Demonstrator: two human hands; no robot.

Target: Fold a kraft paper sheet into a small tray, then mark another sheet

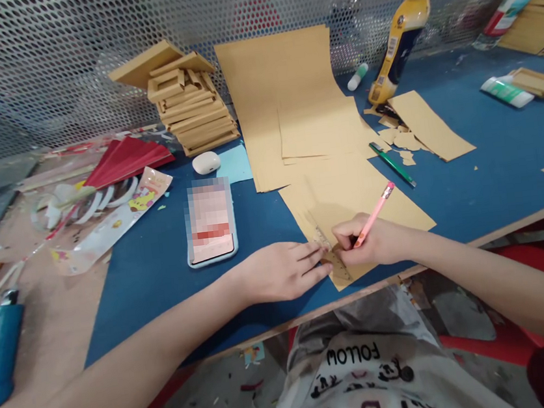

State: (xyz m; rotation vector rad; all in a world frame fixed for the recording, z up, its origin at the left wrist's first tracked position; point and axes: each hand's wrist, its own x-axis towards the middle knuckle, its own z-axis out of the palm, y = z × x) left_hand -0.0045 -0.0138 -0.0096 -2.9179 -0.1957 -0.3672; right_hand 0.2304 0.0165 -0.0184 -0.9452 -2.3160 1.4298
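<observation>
My right hand (372,240) is closed around a pink pencil (375,214), with its eraser end pointing up and its tip hidden behind my fingers. Flat on the table, my left hand (287,270) has its fingers stretched out, their tips pressing on a clear ruler (341,267). The ruler lies slanted across a sheet of brown paper (353,188) near the table's front edge. Behind that sheet, larger brown paper sheets (283,91) lean up against the mesh wall. A green craft knife (392,164) rests at the right side of the sheet.
Left of the paper lie a phone (210,221), a white earbud case (206,163) and a stack of folded cardboard pieces (200,110). A yellow drink bottle (401,42), paper scraps (402,138) and a glue tube (507,92) are to the right. A blue-handled tool (1,353) lies far left.
</observation>
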